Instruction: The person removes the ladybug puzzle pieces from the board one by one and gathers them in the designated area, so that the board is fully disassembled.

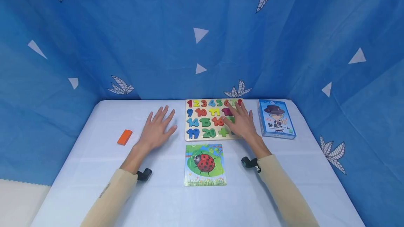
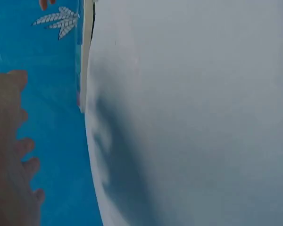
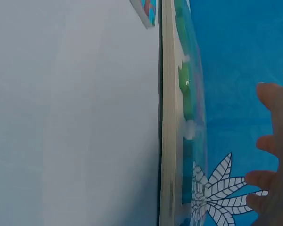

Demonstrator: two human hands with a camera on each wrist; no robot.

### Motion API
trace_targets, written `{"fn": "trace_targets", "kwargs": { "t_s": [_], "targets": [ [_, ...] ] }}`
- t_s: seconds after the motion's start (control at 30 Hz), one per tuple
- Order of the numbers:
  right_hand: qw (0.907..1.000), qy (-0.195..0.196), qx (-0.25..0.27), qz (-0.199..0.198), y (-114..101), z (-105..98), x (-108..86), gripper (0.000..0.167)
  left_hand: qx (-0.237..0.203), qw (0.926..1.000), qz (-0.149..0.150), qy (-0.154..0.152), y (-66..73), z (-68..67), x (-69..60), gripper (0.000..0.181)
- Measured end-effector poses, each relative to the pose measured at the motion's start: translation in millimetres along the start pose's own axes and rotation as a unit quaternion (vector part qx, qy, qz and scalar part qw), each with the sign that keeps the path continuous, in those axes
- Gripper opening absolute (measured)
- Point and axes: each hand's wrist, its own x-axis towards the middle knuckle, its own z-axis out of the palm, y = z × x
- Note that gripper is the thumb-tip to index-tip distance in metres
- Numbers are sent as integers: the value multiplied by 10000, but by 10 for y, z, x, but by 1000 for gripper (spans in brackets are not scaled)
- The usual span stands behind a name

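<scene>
The wooden number puzzle (image 1: pixel 207 115) lies on the bench (image 1: pixel 157 192), long axis sideways, its right part under the nearer right hand (image 1: pixel 241 123); left of it is the left hand (image 1: pixel 155 131). Both hands' fingers are apart, empty.

Number board (image 1: pixel 202 139) behind ladybug board (image 1: pixel 205 164)

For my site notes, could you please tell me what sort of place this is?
Probably a small curtained tabletop booth: blue curtains hang behind and beside a white table, which holds a number puzzle.
</scene>
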Motion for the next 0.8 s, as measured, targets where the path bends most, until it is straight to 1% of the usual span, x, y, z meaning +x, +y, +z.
{"fn": "trace_targets", "kwargs": {
  "t_s": [0.1,0.17,0.23,0.33,0.4,0.47,0.57,0.67,0.8],
  "targets": [
    [9983,-70,547,-208,-37,-49,-86,71,-266,9983,510,82,85,-32,-88,71],
    [9949,-92,954,-303,-61,-81,-153,64,-468,9949,887,47,157,-53,-155,69],
    [9884,-205,1460,-363,-94,-119,-228,56,-636,9895,1295,-18,234,-75,-226,67],
    [9766,-433,2073,-382,-137,-162,-349,43,-649,9797,1895,-111,345,-83,-329,65],
    [9718,-634,2240,-371,-154,-185,-443,37,-590,9724,2252,-160,418,-75,-388,63],
    [9712,-811,2207,-382,-150,-187,-531,33,-514,9657,2534,-249,481,-53,-441,61],
    [9705,-1105,2093,-448,-133,-181,-660,27,-453,9577,2793,-515,557,-19,-516,60],
    [9669,-1436,2036,-549,-115,-169,-760,23,-415,9523,2916,-799,606,8,-571,61],
    [9615,-1824,1933,-698,-105,-131,-834,18,-497,9451,3058,-1035,638,38,-597,62]
  ]
}}
